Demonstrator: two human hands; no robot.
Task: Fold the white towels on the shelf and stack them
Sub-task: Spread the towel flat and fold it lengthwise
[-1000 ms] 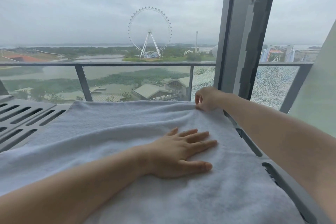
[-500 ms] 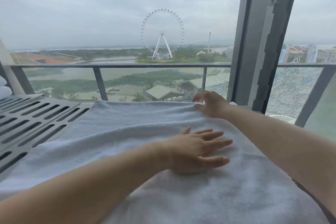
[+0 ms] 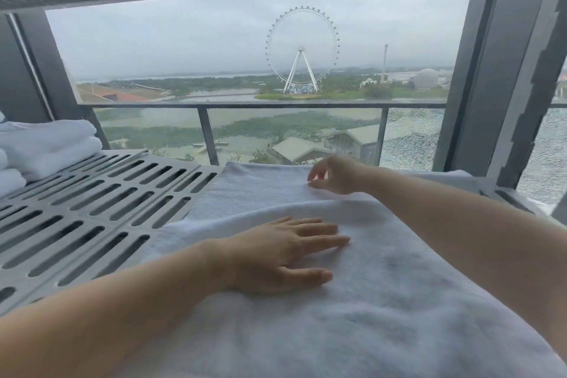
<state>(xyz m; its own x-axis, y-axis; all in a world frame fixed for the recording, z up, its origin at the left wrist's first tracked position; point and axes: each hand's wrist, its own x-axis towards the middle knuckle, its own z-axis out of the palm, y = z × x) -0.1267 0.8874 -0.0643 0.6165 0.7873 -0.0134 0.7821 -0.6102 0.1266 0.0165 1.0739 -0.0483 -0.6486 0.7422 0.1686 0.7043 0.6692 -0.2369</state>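
A white towel (image 3: 399, 301) is spread flat over the right part of a grey slotted shelf (image 3: 92, 218), its far edge lying close to the window side and its near part filling the lower right of the view. The left hand (image 3: 285, 252) is laid palm down on the middle of the towel, with its fingers (image 3: 322, 228) held straight and slightly spread and the thumb set apart. The right hand (image 3: 337, 175) is placed near the towel's far edge, its fingers bent downward and the fingertips (image 3: 311, 183) touching the cloth; whether any cloth is pinched cannot be told. A stack of folded white towels (image 3: 49, 144) is seen at the shelf's left end, well apart from both hands. Beyond a glass railing (image 3: 276, 106), a Ferris wheel (image 3: 302, 49) is seen under a grey sky.
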